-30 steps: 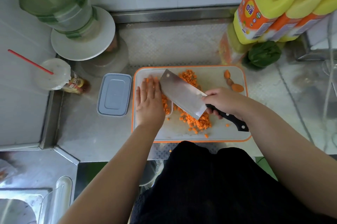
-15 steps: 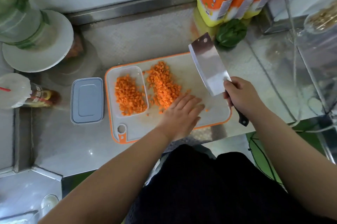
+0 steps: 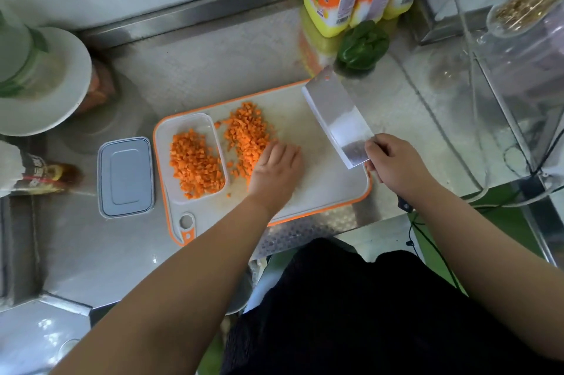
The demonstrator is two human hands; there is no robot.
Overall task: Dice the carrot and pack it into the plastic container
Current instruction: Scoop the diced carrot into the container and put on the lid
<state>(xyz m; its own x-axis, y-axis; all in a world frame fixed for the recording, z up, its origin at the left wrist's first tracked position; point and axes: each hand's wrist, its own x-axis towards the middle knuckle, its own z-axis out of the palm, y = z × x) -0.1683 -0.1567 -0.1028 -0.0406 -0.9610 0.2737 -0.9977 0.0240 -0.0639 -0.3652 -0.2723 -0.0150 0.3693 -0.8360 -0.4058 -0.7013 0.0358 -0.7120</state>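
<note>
Steel counter [image 3: 213, 63] with the cutting board [image 3: 323, 191] on it. Right hand [image 3: 396, 164] grips the cleaver [image 3: 338, 118], blade lifted. Left hand [image 3: 274, 170] lies flat against the loose carrot pile [image 3: 248, 136]. The container [image 3: 190, 127] on the board's left end holds more diced carrot [image 3: 195, 164].

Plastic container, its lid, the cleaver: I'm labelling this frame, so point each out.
plastic container [image 3: 186, 123]: head view, bare far-left floor.
lid [image 3: 126, 176]: head view, flat centre panel.
cleaver [image 3: 337, 116]: head view, middle of blade.
</note>
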